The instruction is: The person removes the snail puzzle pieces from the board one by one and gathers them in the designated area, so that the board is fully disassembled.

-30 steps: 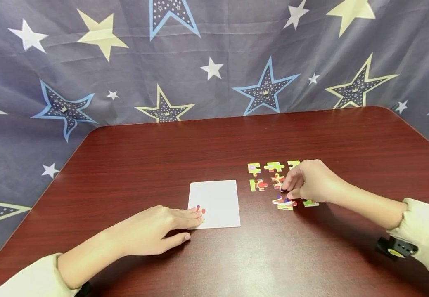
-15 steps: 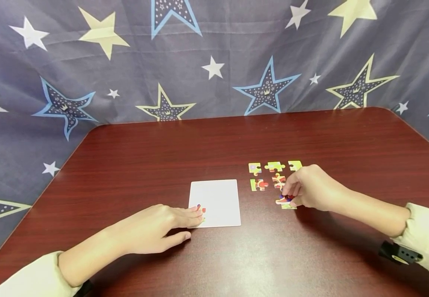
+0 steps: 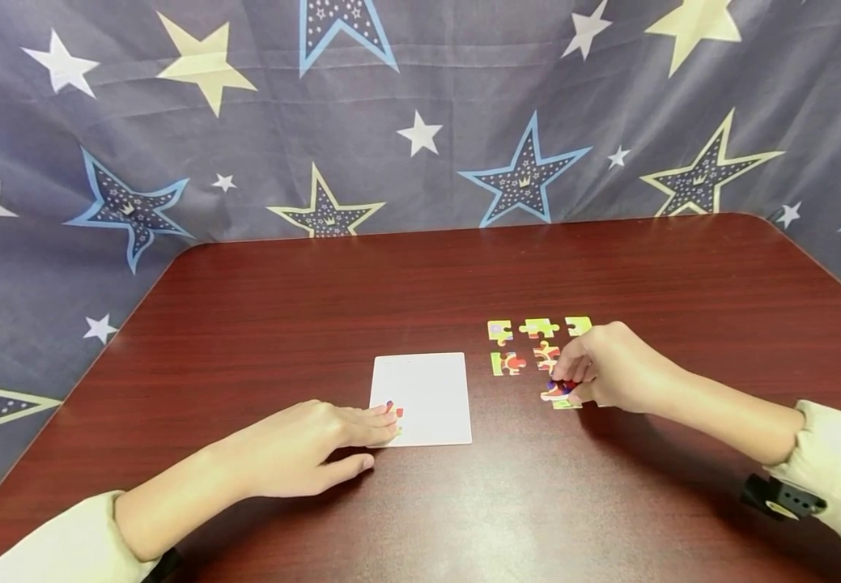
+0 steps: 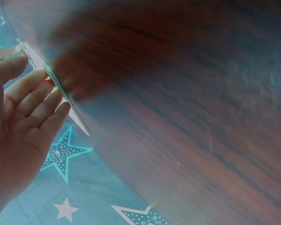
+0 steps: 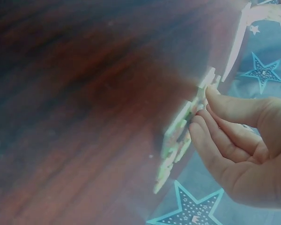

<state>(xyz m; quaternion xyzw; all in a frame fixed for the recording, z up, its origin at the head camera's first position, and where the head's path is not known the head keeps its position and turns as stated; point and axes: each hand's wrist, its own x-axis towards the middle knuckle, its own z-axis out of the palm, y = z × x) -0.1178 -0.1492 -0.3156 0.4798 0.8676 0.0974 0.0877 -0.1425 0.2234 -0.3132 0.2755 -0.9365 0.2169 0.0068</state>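
Note:
My left hand [image 3: 311,453] lies with its fingers straight on the lower left corner of a white square board [image 3: 427,389]. A small red and blue jigsaw piece [image 3: 397,412] shows at those fingertips, mostly covered by them. To the right of the board, my right hand [image 3: 613,368] pinches a red and purple-blue jigsaw piece [image 3: 555,392] between thumb and fingers, just over a green-yellow piece [image 3: 567,404]. In the right wrist view the fingertips come down among the pieces [image 5: 175,131]. The left wrist view has the left fingers against the board's edge [image 4: 68,101].
Several more jigsaw pieces lie apart in rows, among them a purple-spotted one [image 3: 499,329], a yellow-green one [image 3: 539,327] and a red one [image 3: 509,363]. They rest on a dark red wooden table [image 3: 362,300]. A star-patterned cloth [image 3: 435,81] hangs behind it.
My right hand has shifted slightly to the right and now hides most of the green piece at the lower right. The left hand stays on the board.

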